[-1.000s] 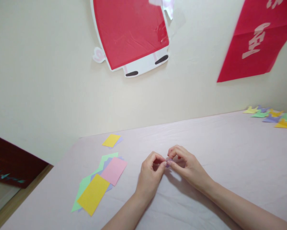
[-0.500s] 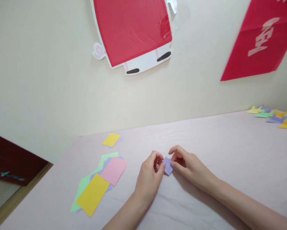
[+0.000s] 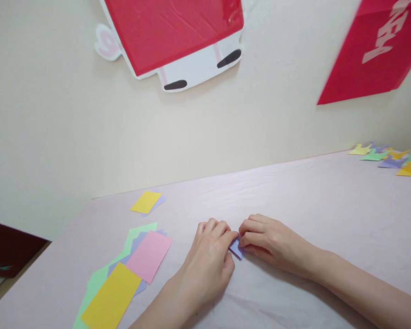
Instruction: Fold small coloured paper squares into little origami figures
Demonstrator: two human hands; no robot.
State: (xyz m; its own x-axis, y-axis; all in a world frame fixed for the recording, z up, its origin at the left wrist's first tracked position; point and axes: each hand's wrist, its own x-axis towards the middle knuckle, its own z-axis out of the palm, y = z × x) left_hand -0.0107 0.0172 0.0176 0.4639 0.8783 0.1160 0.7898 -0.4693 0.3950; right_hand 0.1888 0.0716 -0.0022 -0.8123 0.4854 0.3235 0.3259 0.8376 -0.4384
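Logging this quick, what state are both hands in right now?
Left hand: curled, touching the small purple paper; grip unclear.
Right hand: curled, touching it too; grip hidden.

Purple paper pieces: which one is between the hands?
The small purple paper piece between the left hand and right hand; the other purple pieces lie away from both.

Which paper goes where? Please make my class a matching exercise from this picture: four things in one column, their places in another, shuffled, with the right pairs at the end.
Things
1. Small purple paper
2. Pink sheet
3. Notched paper shapes
4. Red banner with pale marks

Places
A. On the wall
B. Far right of the light surface, near the wall
C. Between the left hand and the right hand
D. Partly over a purple sheet, left of both hands

Pairs: 1-C, 2-D, 3-B, 4-A
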